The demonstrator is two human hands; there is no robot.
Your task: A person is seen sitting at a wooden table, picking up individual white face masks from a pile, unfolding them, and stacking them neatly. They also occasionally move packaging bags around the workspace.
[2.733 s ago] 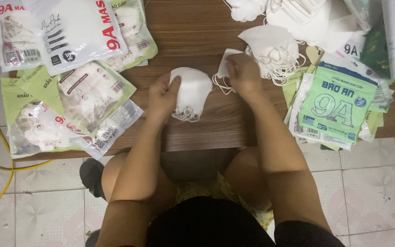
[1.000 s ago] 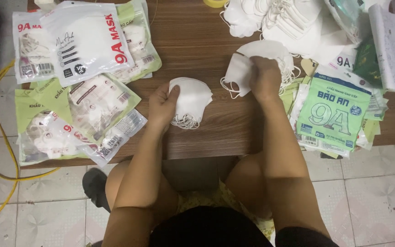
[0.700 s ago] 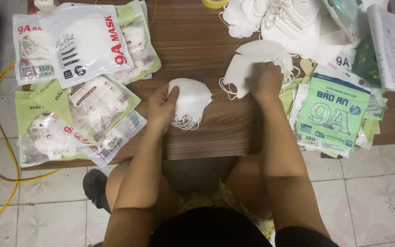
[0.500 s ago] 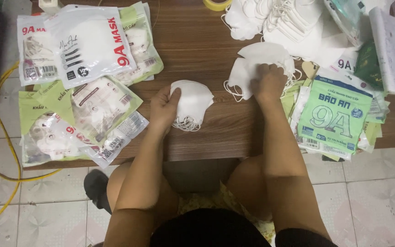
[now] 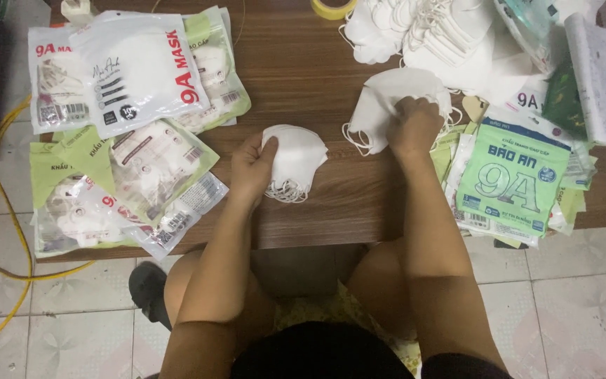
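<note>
My left hand (image 5: 250, 168) grips a small stack of folded white face masks (image 5: 294, 160) that rests on the brown wooden table (image 5: 303, 70), their ear loops hanging toward me. To its right, my right hand (image 5: 412, 126) pinches the top of another pile of white masks (image 5: 380, 105) lying on the table. The two piles lie apart, about a hand's width between them.
Filled clear and green mask packets (image 5: 120, 105) cover the table's left side. A big heap of loose white masks (image 5: 429, 31) lies at the back right. Empty green printed bags (image 5: 513, 175) are stacked at the right, with a yellow tape roll (image 5: 334, 8) at the back edge.
My right hand has moved from beside the left-hand stack out to the right pile and taken hold of masks there. The left hand has kept its stack in place.
</note>
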